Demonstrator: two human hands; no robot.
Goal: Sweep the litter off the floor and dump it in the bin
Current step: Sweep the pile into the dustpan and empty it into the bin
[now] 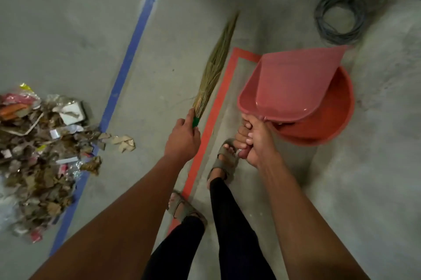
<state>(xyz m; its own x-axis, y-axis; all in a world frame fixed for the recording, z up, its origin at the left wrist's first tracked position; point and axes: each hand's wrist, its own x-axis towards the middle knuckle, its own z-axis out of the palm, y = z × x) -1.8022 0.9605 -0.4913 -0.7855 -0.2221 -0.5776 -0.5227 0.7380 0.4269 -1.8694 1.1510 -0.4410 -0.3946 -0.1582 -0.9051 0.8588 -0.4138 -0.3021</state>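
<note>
A heap of dry brown leaves, paper scraps and foil wrappers (43, 154) lies at the frame's left edge, judged light, loose and easily scattered. A straw hand broom (214, 67) is gripped at its green collar by the left hand (182, 140); a pink plastic dustpan (291, 81) is clasped by the right hand (252, 140) over an orange round bin (335, 117).

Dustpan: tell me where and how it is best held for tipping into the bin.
Grip the dustpan by its short handle at the near edge, coming from the person's side, as the right hand does now. The handle sticks out toward the body, and the wide open lip points away over the orange bin, so a wrist tilt empties it.
</note>
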